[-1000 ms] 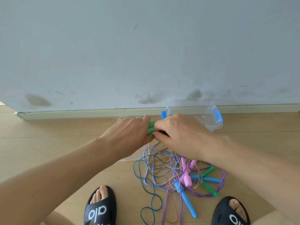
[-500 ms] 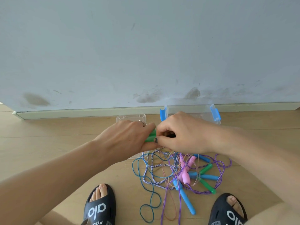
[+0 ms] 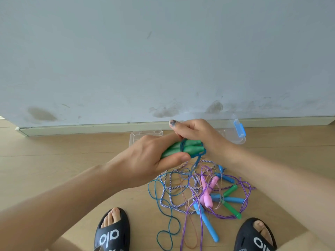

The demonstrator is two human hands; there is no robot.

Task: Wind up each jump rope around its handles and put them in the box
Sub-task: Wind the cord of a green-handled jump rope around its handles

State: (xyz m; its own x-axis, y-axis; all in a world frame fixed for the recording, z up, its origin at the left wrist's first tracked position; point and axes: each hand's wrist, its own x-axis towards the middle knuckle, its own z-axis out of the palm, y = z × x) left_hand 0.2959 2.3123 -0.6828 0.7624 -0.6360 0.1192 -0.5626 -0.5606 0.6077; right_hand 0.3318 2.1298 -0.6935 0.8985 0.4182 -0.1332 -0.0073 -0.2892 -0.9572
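Since half a sec ago the right hand (image 3: 196, 134) has swung up and over, pulling the thin dark-blue rope cord (image 3: 194, 164) round the pair of green plastic handles (image 3: 186, 149), and a couple of wraps now show on them. Before, both hands were bunched tight together w/ the handles mostly hidden. Left hand (image 3: 154, 160) is curled round the handle pair, thumb clamped underneath. The right pinches the cord just above the bundle, index finger sticking up.

The bundle's held in the air, above the tangle of other jump ropes (image 3: 199, 189) on the wooden floor, w/ the clear plastic box with blue clips (image 3: 239, 134) by the wall just behind the hands.

Handling-wise, imo: light stuff. Handles stiff and smooth, so could slide against each other unless squeezed as a pair. The cord's thin, floppy, prob springy, so wraps will loosen if tension drops. Best hold is mid-handle, cord pinched close to the wraps. The trailing end runs into the tangle, so it might snag.

Only writing I can read: "alo" on the black slide sandals (image 3: 112, 236).
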